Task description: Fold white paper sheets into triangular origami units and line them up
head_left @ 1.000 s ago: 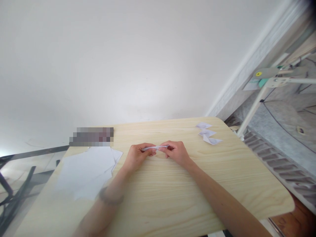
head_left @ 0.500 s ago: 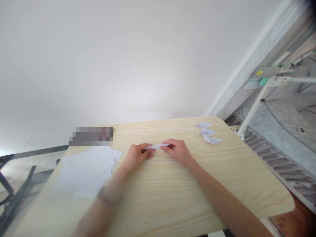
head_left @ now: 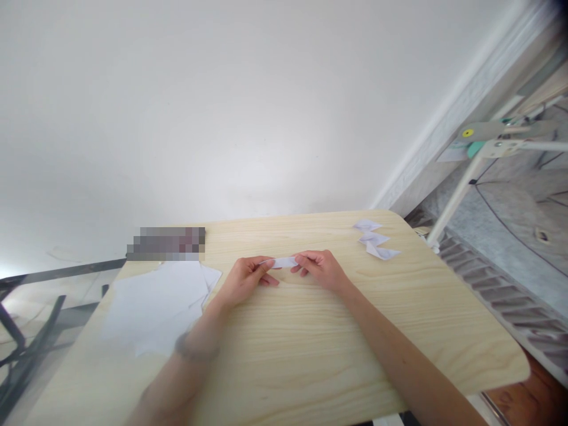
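The left grip (head_left: 245, 279) and the right grip (head_left: 323, 270) each pinch one end of a thin, folded white paper (head_left: 284, 262) over the smooth, wood-striped surface (head_left: 310, 355). Three pointy paper shapes (head_left: 375, 239) sit right; flat white sheets (head_left: 155, 302) lie left.

1. Folded paper (head_left: 284, 262), ctr: plain wht.
2. Folded pcs (head_left: 375, 239), far right: wht w/ faint lilac-grey shading.
3. Loose sheets (head_left: 155, 305), left: plain wht.
4. Tabletop (head_left: 288, 361): pale yellow-beige, lt wood grain.
5. Wristband (head_left: 197, 348), near left: dk grey, blurred.
6. Wall (head_left: 222, 106), far: off-wht to lt grey.
7. Pole (head_left: 457, 198), far right: wht; by its top, yellow disc (head_left: 467, 134) & teal patch (head_left: 475, 149).
8. Floor (head_left: 530, 387), near right: reddish-brn.
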Available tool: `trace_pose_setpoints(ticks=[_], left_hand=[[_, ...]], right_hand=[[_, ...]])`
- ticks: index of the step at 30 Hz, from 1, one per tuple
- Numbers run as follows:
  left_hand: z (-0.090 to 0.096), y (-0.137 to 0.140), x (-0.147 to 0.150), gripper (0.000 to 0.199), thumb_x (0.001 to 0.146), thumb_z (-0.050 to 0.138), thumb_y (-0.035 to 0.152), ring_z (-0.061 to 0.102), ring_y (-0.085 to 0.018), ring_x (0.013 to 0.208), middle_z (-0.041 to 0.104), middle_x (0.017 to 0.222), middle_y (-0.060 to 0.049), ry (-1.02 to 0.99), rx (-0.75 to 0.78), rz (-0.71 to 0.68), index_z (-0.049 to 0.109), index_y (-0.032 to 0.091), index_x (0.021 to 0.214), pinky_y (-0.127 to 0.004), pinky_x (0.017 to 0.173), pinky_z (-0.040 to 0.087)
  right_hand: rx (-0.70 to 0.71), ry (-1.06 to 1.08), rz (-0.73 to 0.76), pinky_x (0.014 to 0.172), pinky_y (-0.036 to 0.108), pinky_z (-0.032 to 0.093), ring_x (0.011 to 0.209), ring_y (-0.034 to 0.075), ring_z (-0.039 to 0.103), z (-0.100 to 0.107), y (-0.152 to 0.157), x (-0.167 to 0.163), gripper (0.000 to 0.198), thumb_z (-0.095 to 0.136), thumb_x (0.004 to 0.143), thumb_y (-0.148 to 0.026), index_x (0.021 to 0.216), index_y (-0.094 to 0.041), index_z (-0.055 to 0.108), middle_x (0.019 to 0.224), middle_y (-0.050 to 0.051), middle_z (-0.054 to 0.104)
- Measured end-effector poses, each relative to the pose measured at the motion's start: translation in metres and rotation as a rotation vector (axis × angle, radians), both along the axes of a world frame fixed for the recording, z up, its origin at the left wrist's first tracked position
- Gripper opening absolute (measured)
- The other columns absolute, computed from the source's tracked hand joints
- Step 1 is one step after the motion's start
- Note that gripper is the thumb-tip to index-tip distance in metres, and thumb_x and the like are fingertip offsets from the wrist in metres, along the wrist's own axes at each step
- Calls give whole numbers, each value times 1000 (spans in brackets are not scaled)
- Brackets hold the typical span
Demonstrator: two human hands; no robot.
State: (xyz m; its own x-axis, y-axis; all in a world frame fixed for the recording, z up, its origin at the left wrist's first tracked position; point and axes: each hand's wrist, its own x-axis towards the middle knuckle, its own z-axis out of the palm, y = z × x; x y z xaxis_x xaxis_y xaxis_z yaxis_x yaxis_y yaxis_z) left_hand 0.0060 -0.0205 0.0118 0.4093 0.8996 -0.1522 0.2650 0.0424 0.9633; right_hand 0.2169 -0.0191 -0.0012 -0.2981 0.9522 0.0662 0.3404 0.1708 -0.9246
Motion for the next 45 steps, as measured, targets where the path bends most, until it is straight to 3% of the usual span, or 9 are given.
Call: trace_pose_setpoints(ticks=[15, 20, 23, 26, 29, 32, 36, 40, 45], left_hand=[[-6, 1, 0, 38, 81, 50, 40, 65, -16, 61, 70, 66, -6, -37, 77, 53, 63, 12, 102, -26, 63, 52], [-5, 0, 1, 39, 81, 48, 40, 63, -16, 62, 70, 66, -6, 35, 114, 46, 63, 12, 102, -25, 63, 51], [-4, 0, 0, 38, 79, 51, 40, 63, -16, 69, 70, 79, -5, 113, 214, 108, 61, 16, 106, -24, 64, 49], [-2, 0, -1, 31, 78, 52, 38, 61, -16, 77, 68, 92, -4, 170, 328, 129, 64, 18, 99, -24, 69, 47], [-3, 1, -2, 24, 79, 50, 34, 60, -16, 78, 67, 89, -3, 226, 405, 63, 66, 19, 89, -24, 72, 46], [-5, 2, -3, 22, 81, 47, 29, 60, -15, 78, 66, 90, -4, 253, 457, 2, 66, 20, 88, -24, 70, 47], [-8, 2, -2, 20, 81, 47, 25, 59, -17, 86, 65, 95, -5, 258, 538, -30, 66, 21, 87, -27, 76, 48], [-7, 1, 0, 20, 81, 48, 25, 58, -17, 90, 64, 97, -5, 273, 619, -47, 67, 22, 87, -29, 79, 48], [-4, -3, 1, 19, 79, 51, 28, 58, -18, 89, 64, 98, -6, 341, 684, -23, 67, 20, 86, -30, 83, 46]], right_hand=[[-27, 110, -43, 51, 21, 49, 54, 11, 61, -3, 0, -3, 35, 50, 79, -44, 86, -13, 65, 71, 6, 69], [104, 7, -29, 52, 21, 48, 51, 11, 60, -2, -3, -3, 36, 43, 84, -41, 78, -14, 66, 63, 4, 67], [218, -113, -40, 52, 20, 44, 53, 11, 59, -1, -4, -3, 33, 42, 86, -37, 74, -16, 64, 64, 3, 67], [331, -248, -55, 52, 20, 41, 55, 10, 56, 0, -4, -3, 28, 42, 86, -33, 78, -17, 64, 67, 2, 66], [420, -310, -54, 59, 22, 41, 61, 11, 54, -1, -3, -4, 23, 43, 85, -30, 88, -19, 63, 75, 2, 65], [456, -283, -45, 69, 25, 44, 74, 13, 57, -1, -3, -5, 21, 44, 84, -25, 98, -21, 59, 88, 4, 64], [538, -293, 49, 83, 30, 43, 92, 15, 55, 2, -4, -4, 17, 46, 80, -15, 92, -20, 58, 98, 5, 61], [566, -383, 87, 83, 30, 43, 91, 16, 55, 4, -5, -5, 16, 48, 77, -12, 86, -20, 59, 96, 5, 61], [557, -479, -10, 80, 31, 43, 84, 17, 56, 3, -6, -9, 14, 47, 81, -18, 83, -19, 61, 85, 5, 63]])
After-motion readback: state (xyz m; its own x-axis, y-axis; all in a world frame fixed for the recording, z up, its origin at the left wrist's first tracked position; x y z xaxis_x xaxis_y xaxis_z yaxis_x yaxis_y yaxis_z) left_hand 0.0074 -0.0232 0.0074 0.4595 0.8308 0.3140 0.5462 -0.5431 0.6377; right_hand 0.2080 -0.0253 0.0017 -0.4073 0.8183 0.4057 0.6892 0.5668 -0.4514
